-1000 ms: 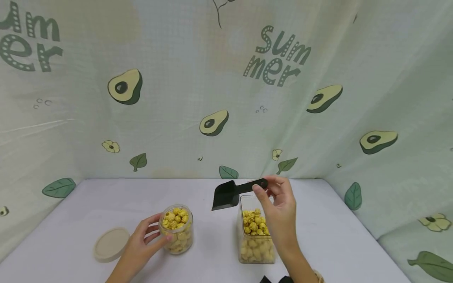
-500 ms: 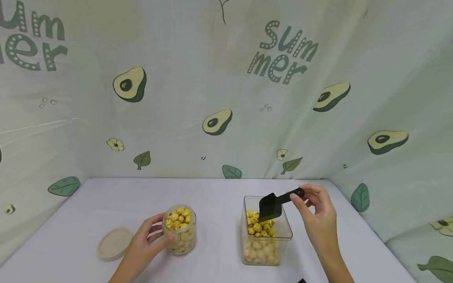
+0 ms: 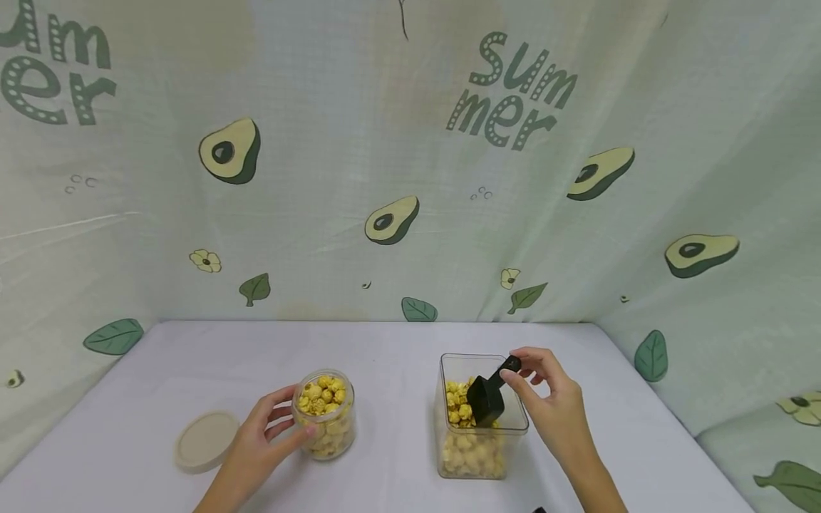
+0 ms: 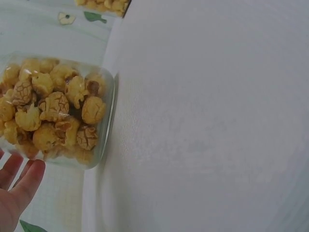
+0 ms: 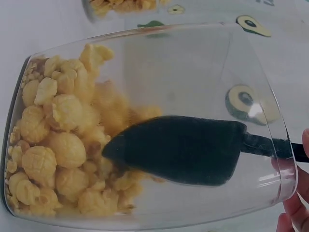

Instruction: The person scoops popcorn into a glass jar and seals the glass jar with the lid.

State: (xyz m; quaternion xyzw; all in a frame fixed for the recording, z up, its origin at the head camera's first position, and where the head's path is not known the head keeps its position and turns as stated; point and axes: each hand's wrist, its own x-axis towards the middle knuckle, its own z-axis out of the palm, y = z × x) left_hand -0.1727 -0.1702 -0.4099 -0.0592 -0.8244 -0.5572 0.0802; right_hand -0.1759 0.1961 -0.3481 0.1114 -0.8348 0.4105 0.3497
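Observation:
My left hand (image 3: 268,436) holds the side of a round clear jar (image 3: 340,427), thumb in front and fingers behind. Yellow caramel popcorn (image 3: 323,396) fills the jar close to its rim; the left wrist view shows the jar (image 4: 110,111) standing on the table. With thumb and fingers my right hand (image 3: 550,399) pinches the handle of a black scoop (image 3: 486,400). The scoop's blade is inside a square clear container (image 3: 516,431), its tip in the popcorn (image 3: 457,406). In the right wrist view the scoop (image 5: 183,150) shows through the container's wall, popcorn (image 5: 63,150) around its tip.
A round beige lid (image 3: 205,442) lies flat on the white table (image 3: 385,399), left of my left hand. A cloth (image 3: 308,164) printed with avocados and leaves hangs behind the table. A small black object (image 3: 539,510) shows at the bottom edge.
The scoop has moved right with my right hand, from between the two containers to over the square container, then down into its popcorn. My left hand stays on the jar.

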